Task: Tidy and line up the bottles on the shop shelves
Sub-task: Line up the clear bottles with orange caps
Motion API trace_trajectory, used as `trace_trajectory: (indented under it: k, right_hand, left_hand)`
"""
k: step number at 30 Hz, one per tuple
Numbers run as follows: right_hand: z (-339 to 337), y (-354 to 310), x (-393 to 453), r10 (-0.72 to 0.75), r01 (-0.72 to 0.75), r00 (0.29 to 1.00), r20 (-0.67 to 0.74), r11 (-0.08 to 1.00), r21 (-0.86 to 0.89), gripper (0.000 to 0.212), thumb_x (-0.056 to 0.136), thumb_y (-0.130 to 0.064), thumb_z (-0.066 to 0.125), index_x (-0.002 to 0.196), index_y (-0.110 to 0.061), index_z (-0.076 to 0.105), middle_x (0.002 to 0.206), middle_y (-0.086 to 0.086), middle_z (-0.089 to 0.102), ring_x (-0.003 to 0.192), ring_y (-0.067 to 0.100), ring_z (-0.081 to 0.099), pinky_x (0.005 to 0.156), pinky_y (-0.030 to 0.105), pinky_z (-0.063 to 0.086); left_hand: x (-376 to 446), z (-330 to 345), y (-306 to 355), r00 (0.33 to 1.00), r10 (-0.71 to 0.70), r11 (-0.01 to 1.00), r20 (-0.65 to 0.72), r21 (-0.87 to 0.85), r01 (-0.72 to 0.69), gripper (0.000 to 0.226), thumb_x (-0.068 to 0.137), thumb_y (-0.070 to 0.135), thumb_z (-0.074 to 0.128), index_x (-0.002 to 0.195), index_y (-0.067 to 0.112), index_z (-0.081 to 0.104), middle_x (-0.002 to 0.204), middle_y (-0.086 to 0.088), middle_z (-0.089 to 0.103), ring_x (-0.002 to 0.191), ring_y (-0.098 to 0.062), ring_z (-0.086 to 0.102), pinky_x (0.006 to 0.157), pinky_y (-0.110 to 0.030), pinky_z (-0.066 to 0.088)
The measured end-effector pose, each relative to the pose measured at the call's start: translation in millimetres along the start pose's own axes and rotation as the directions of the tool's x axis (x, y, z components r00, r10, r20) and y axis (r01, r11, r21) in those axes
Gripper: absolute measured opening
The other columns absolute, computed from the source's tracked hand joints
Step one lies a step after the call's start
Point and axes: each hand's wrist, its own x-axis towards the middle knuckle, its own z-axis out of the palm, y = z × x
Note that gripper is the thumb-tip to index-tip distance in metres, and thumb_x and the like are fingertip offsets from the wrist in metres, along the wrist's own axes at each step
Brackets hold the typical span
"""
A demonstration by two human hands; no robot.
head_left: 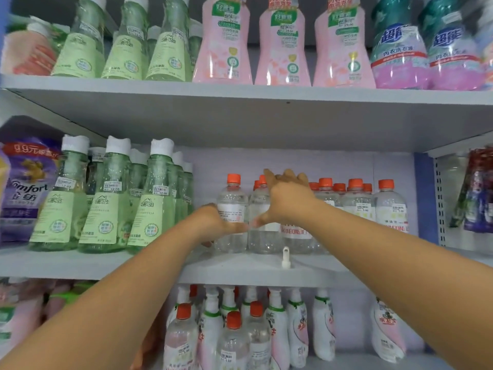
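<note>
Clear bottles with orange caps [356, 201] stand in a loose group on the middle shelf [240, 268]. My left hand [213, 222] grips the leftmost clear bottle [231, 201] low on its body, thumb across the front. My right hand [288, 198] lies against the second clear bottle [260, 206]. Its fingers stretch straight up past that bottle's cap and its thumb touches the bottle's front. Both bottles stand upright and side by side near the shelf's front. The hand hides most of the second bottle.
Green bottles [157, 198] crowd the shelf to the left, next to a purple Comfort pouch [24, 188]. A small white clip [286, 257] sticks up at the shelf edge. Pink bottles [221, 49] stand above. Orange-capped and white bottles [232, 340] fill the shelf below. A blue upright [426, 198] closes the right.
</note>
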Motion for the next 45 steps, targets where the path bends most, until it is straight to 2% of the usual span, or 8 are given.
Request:
trace_trajectory:
  k: [6,11,16,20,26,35,39,45]
  right_hand:
    - [7.3,10.0,15.2,-0.049,0.049,0.999,0.023,0.999,0.005,0.114,0.055,-0.087,0.072,0.142,-0.022,0.035,0.107,0.000,0.055,0.099,0.022,0.043,0.090,0.040,0.030]
    - [-18.5,18.0,41.6,0.026,-0.031,0.998,0.052,0.996,0.090,0.068,0.090,-0.081,0.038,0.119,-0.024,0.064,0.095,-0.004,0.066,0.094,0.022,0.054,0.099,0.045,0.029]
    - [-25.9,14.9,51.4,0.059,-0.082,0.993,0.100,0.965,0.250,0.053,0.091,-0.070,0.055,0.086,-0.021,0.077,0.081,0.004,0.072,0.086,0.023,0.068,0.083,0.038,0.048]
    - [-27.3,16.1,55.5,0.028,-0.077,0.987,0.155,0.944,0.320,0.045,0.093,-0.052,0.066,0.103,-0.009,0.075,0.107,0.012,0.074,0.084,0.025,0.070,0.085,0.042,0.060]
    - [-34.7,26.1,61.1,-0.060,-0.038,0.967,0.248,0.927,0.372,0.023,0.099,-0.037,0.062,0.118,-0.026,0.068,0.107,-0.011,0.069,0.103,0.014,0.063,0.088,0.032,0.044]
    - [-26.7,25.6,61.7,-0.033,-0.037,0.982,0.187,0.933,0.359,0.038,0.089,-0.055,0.069,0.098,-0.019,0.077,0.107,0.001,0.074,0.091,0.027,0.073,0.080,0.041,0.061]
    - [-35.4,26.5,62.7,-0.103,0.012,0.964,0.246,0.939,0.345,0.022,0.099,-0.038,0.063,0.116,-0.029,0.073,0.119,-0.009,0.068,0.086,0.003,0.060,0.083,0.031,0.044]
    - [-32.3,27.5,63.8,-0.042,-0.024,0.978,0.204,0.951,0.309,0.045,0.095,-0.057,0.059,0.122,-0.021,0.068,0.117,-0.009,0.061,0.108,0.017,0.058,0.087,0.033,0.042]
  left_hand:
    - [12.0,15.0,-5.7,0.997,-0.008,0.997,-0.079,0.079,0.014,0.078,0.073,0.073,0.074,0.123,0.019,0.050,0.109,0.001,0.063,0.090,-0.016,0.061,0.060,-0.025,0.043]
    - [13.8,6.1,-21.3,1.000,0.013,0.995,0.007,-0.100,-0.012,0.023,0.088,0.041,0.074,0.101,0.032,0.058,0.092,0.016,0.065,0.078,0.001,0.060,0.055,-0.013,0.040]
    - [13.5,10.5,-24.9,0.998,0.006,0.992,-0.065,-0.122,-0.014,0.051,0.080,0.043,0.084,0.117,0.026,0.053,0.098,0.012,0.066,0.083,-0.003,0.062,0.062,-0.020,0.043]
    - [12.5,11.7,-25.4,0.996,-0.014,0.993,-0.094,-0.119,0.003,0.065,0.074,0.052,0.087,0.119,0.026,0.047,0.093,0.018,0.060,0.080,0.002,0.056,0.058,-0.019,0.038]
    - [9.9,10.9,-21.6,0.998,0.013,0.988,-0.055,-0.152,-0.021,0.051,0.084,0.036,0.076,0.129,0.024,0.055,0.104,0.013,0.069,0.088,-0.002,0.064,0.063,-0.016,0.043]
    - [8.8,11.0,-23.5,0.997,-0.001,0.990,-0.083,-0.143,-0.011,0.055,0.077,0.043,0.087,0.115,0.028,0.048,0.089,0.020,0.062,0.074,0.007,0.058,0.054,-0.013,0.038]
    - [9.0,12.1,-24.4,0.997,0.008,0.990,-0.079,-0.142,-0.019,0.057,0.077,0.047,0.086,0.116,0.028,0.049,0.094,0.018,0.063,0.080,0.004,0.059,0.057,-0.016,0.040]
    - [7.7,11.2,-21.4,0.998,0.020,0.991,-0.064,-0.129,-0.028,0.049,0.081,0.040,0.082,0.120,0.026,0.056,0.101,0.011,0.068,0.086,-0.005,0.065,0.063,-0.021,0.047]
